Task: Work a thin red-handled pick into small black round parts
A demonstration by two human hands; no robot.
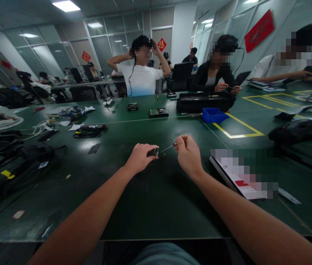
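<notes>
My left hand [140, 157] is closed around a short black tube [153, 152], whose round, silvery-rimmed end faces right. In my right hand [188, 154], pinched between thumb and fingers, is a thin screwdriver [168, 148] with a slim metal shaft and a bit of red at its handle. The shaft slants down and left, its tip a short way from the tube's end and apart from it. Tiny pale bits [164, 154] lie on the green table [144, 206] just below the tip. My fingers hide most of the tube and of the screwdriver's handle.
A white box [235, 180] lies right of my right forearm. Farther back are a blue bin [214, 115], a long black case [204, 102], circuit-board parts [158, 112] and coiled black cable [89, 131]. Black straps and gear [9, 162] sit at left. Several people sit across the table.
</notes>
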